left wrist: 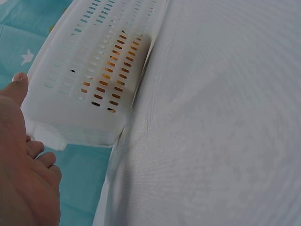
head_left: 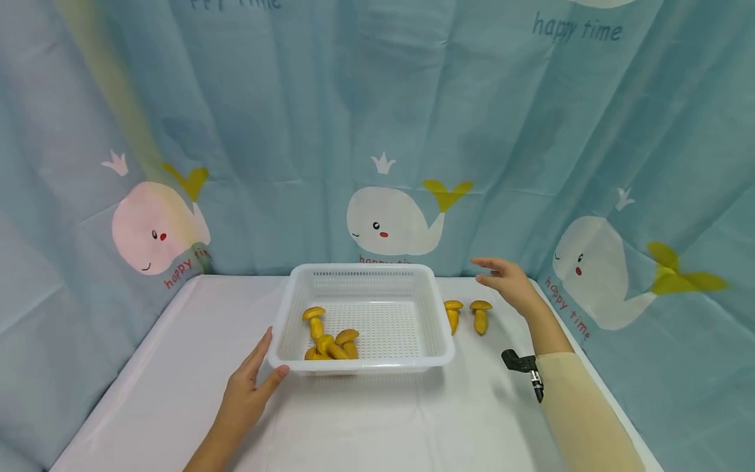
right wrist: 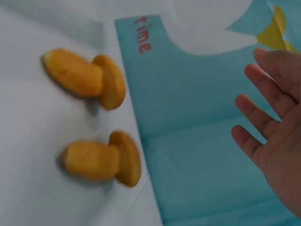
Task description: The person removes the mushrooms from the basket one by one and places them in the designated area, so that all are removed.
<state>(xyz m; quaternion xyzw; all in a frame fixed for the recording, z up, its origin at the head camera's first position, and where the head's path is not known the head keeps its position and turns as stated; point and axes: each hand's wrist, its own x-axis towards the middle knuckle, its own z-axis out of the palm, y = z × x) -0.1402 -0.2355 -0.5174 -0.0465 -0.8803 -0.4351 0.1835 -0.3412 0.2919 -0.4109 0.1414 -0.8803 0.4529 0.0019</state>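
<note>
A white perforated plastic basket stands on the table with several yellow-brown mushrooms heaped in its front left part. My left hand is at the basket's front left corner, fingers extended along the side and thumb tip right at the rim. In the left wrist view, orange shows through the slots of the basket wall. Two more mushrooms, one whole and one partly behind the basket's rim, lie to its right. Above and right of them my right hand hovers with spread fingers, holding nothing.
White cloth covers the table. A blue curtain with whale prints hangs behind it and along both sides. On the right forearm, a black camera mount juts out over the table.
</note>
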